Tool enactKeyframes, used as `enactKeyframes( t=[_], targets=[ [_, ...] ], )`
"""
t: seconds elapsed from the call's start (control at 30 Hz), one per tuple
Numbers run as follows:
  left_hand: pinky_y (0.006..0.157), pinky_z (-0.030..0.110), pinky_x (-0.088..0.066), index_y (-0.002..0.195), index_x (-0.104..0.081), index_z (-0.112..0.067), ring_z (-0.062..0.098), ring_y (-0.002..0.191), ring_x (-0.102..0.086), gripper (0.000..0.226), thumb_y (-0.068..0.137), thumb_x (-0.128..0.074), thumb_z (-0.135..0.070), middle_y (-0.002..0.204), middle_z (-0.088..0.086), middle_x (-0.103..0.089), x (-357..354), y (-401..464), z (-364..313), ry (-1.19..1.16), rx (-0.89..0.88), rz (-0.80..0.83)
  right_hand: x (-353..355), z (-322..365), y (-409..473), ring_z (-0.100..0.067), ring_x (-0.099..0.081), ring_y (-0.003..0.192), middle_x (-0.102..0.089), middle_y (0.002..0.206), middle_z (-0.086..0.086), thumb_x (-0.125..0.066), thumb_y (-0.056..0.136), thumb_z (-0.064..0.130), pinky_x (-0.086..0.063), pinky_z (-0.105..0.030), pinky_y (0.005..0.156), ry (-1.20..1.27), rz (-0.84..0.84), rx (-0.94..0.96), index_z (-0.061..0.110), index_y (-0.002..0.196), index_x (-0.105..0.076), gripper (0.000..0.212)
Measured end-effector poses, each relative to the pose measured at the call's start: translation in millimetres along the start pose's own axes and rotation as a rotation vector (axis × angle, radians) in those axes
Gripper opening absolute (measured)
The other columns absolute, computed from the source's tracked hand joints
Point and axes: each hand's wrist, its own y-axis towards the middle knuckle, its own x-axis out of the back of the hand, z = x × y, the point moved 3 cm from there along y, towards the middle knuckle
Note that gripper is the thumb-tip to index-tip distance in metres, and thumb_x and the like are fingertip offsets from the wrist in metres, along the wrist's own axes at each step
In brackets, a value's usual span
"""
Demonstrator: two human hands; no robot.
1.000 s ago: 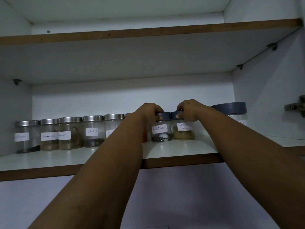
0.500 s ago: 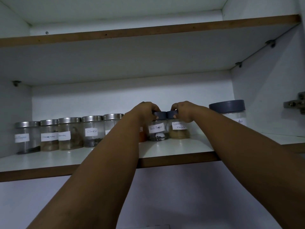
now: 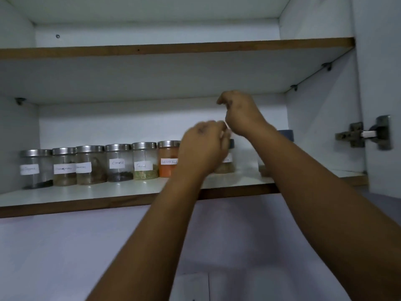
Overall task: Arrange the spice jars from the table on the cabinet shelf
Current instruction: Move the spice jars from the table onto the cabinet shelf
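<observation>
Several steel-lidded spice jars stand in a row on the white cabinet shelf, among them the cloves jar, the fennel jar and an orange-powder jar. My left hand is blurred, its fingers loosely curled and holding nothing, and it hides the black pepper jar. Just right of it, part of the dark-lidded garam masala jar shows on the shelf. My right hand is raised well above the jars, loosely curled and holding nothing.
A larger grey-lidded jar stands at the shelf's right end, mostly hidden behind my right forearm. An upper shelf runs overhead. A metal door hinge sticks out on the right cabinet wall.
Both hands have let go of the two dark-lidded jars and pulled back; the right hand rose above them. The view shifted, showing the orange-powder jar.
</observation>
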Motion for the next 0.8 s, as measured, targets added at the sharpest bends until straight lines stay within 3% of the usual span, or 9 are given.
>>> enactKeyframes(
  t=[0.1,0.17,0.27,0.37,0.43,0.57,0.8],
  targets=[
    [0.053,0.027,-0.039,0.074,-0.068,-0.016,0.022,0.058,-0.059,0.048,0.099,-0.038,-0.043,0.064,0.004,-0.063,-22,-44,-36,0.065,-0.016,-0.013,40,-12,-10,-0.024,-0.054,0.119,-0.061,0.125,-0.009,-0.049,0.090,-0.007,-0.044,-0.028,0.102,-0.078,-0.026,-0.018,0.014,0.121,-0.064,0.041],
    [0.048,0.022,-0.030,0.060,-0.062,-0.016,0.021,0.044,-0.052,0.057,0.099,-0.036,-0.049,0.051,0.003,-0.055,-34,-64,-45,0.134,0.048,0.007,65,-24,-20,-0.024,-0.050,0.124,-0.061,0.126,-0.006,-0.051,0.097,0.010,-0.041,-0.031,0.103,-0.110,0.036,-0.066,0.017,0.121,-0.064,0.028],
    [0.046,0.022,-0.026,0.052,-0.056,-0.015,0.023,0.037,-0.045,0.058,0.097,-0.043,-0.048,0.044,0.004,-0.049,-39,-80,-54,0.169,0.070,-0.050,93,-43,-33,-0.022,-0.053,0.119,-0.060,0.127,-0.004,-0.055,0.097,0.030,-0.039,-0.028,0.094,-0.130,0.273,-0.163,0.017,0.122,-0.062,0.030],
    [0.047,0.024,-0.028,0.054,-0.057,-0.016,0.022,0.039,-0.045,0.050,0.097,-0.047,-0.040,0.045,0.003,-0.050,-37,-83,-58,0.150,0.037,-0.110,102,-55,-44,-0.022,-0.053,0.118,-0.060,0.128,-0.005,-0.056,0.096,0.031,-0.039,-0.038,0.102,-0.162,0.584,-0.249,0.016,0.124,-0.063,0.032],
    [0.048,0.026,-0.032,0.058,-0.057,-0.016,0.022,0.042,-0.047,0.048,0.099,-0.044,-0.037,0.049,0.002,-0.052,-38,-85,-57,0.125,0.037,-0.125,98,-59,-49,-0.021,-0.054,0.115,-0.062,0.127,-0.005,-0.055,0.097,0.025,-0.040,-0.037,0.100,-0.262,0.692,-0.236,0.017,0.123,-0.064,0.029],
    [0.053,0.029,-0.034,0.061,-0.058,-0.016,0.020,0.048,-0.049,0.043,0.099,-0.046,-0.032,0.054,0.000,-0.054,-41,-87,-56,0.108,0.035,-0.226,80,-65,-45,-0.021,-0.053,0.113,-0.059,0.127,-0.004,-0.053,0.096,0.016,-0.040,-0.030,0.089,-0.371,0.584,-0.168,0.018,0.116,-0.067,0.024],
    [0.057,0.032,-0.040,0.062,-0.058,-0.016,0.019,0.053,-0.052,0.037,0.096,-0.049,-0.027,0.058,0.000,-0.056,-49,-89,-55,0.154,0.021,-0.334,28,-81,-33,-0.025,-0.052,0.118,-0.056,0.130,-0.008,-0.056,0.095,0.015,-0.042,-0.030,0.093,-0.384,0.542,-0.124,0.014,0.121,-0.065,0.027]
  ],
)
